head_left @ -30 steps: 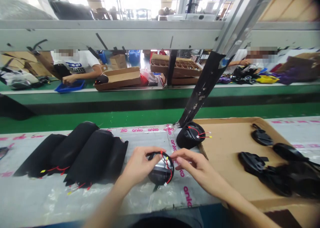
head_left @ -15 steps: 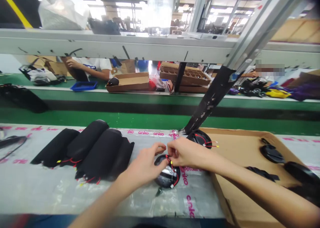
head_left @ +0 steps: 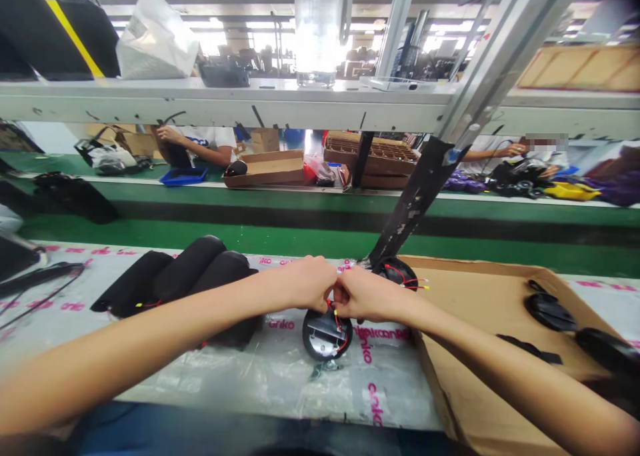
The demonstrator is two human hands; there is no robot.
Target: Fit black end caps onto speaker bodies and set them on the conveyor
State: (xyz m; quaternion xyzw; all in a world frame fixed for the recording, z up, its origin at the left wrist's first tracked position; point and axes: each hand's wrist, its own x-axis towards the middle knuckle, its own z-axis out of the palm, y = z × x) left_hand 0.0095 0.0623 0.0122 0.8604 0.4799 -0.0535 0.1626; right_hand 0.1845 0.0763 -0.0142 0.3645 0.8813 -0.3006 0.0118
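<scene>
Head view: two hands curled together above a round black housing (head_left: 325,341) on a film-covered bench (head_left: 280,383)
The left hand (head_left: 307,284) and right hand (head_left: 365,295) are closed, almost touching, fingertips hidden over thin red wires (head_left: 335,321); whether they grip a wire cannot be told. The housing lies at 6 o'clock from the hands and looks light and stiff, best held by its rim, while the wires look soft and easily tugged. Black padded covers (head_left: 210,273) lie at 9 o'clock; a cardboard tray (head_left: 475,316) sits at 3 o'clock, holding black moulded parts (head_left: 550,313). A second housing (head_left: 397,273) sits at 1 o'clock. Beyond a green conveyor (head_left: 250,239), a co-worker's hand (head_left: 167,135) is raised above a blue tray (head_left: 184,176)
</scene>
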